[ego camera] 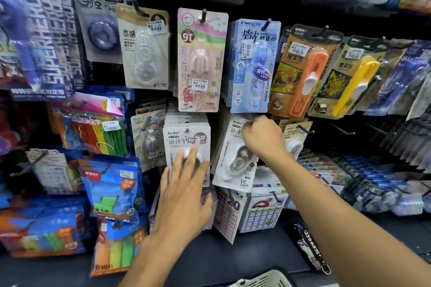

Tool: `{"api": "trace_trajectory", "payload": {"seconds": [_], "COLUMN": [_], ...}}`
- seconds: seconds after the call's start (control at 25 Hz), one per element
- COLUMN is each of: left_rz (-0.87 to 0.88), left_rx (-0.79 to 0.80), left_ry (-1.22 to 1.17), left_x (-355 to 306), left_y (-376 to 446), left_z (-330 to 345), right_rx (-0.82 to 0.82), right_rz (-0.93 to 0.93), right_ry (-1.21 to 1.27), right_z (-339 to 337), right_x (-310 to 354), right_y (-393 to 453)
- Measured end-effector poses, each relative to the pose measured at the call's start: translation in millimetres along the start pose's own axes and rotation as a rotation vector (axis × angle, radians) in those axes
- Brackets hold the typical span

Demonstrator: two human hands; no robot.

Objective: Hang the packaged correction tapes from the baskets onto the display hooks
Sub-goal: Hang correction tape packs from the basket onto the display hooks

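Note:
A stack of white BoBo correction tape packs (186,137) hangs on a hook in the middle row. My left hand (186,191) lies flat against the front pack with straight fingers. To its right, my right hand (262,138) grips the top of another white BoBo pack (235,163), which hangs tilted, its lower end swung left. The hook it is held at is hidden behind my fist. A pale basket (261,279) shows at the bottom edge.
Other carded tapes hang above: a pink My Melody pack (200,60), a blue pack (254,65), orange (303,72) and yellow (345,77) ones. Bare black hooks (342,129) stick out at right. Highlighter packs (112,189) hang at left. A dark shelf ledge (233,256) runs below.

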State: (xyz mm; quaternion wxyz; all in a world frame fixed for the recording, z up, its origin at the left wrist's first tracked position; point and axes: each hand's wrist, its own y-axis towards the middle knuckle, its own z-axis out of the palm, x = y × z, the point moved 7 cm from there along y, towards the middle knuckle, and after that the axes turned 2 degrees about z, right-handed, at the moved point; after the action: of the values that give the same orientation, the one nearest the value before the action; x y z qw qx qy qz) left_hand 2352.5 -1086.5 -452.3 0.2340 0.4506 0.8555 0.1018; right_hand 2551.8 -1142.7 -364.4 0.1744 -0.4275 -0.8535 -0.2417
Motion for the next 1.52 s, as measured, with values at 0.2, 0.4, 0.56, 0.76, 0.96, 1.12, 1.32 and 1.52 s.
{"api": "trace_trajectory", "payload": {"seconds": [0.2,0.4,0.56,0.76,0.96,1.12,1.32,1.52], "left_rz": [-0.001,-0.006,-0.004,0.002,0.003,0.012,0.061,0.204], "left_rx": [0.007,0.014,0.017,0.045,0.074,0.072,-0.233,0.767], "left_ry": [-0.039,-0.031,-0.033,-0.030,-0.029,-0.028,-0.034,-0.023], "left_x": [-2,-3,-4,2,-5,-3,-18,-24], "left_y": [0,2,0,-1,0,0,-37,-136], "left_z": [-2,-1,-2,-2,1,1,-2,161], "right_rx": [-0.060,-0.024,0.009,-0.205,-0.377,-0.144,-0.024,0.807], "right_rz": [-0.045,-0.088,-0.069,0.019,0.190,0.084,0.293,0.572], "right_ry": [0.081,0.072,0.101,0.322,-0.043,0.143,0.701,0.347], "right_z": [2,9,13,-19,-68,-53,19,210], "right_x": [2,15,13,-35,-112,-115,-166,-259], "right_y": [-5,-4,-11,-27,-6,17,-61,-263]}}
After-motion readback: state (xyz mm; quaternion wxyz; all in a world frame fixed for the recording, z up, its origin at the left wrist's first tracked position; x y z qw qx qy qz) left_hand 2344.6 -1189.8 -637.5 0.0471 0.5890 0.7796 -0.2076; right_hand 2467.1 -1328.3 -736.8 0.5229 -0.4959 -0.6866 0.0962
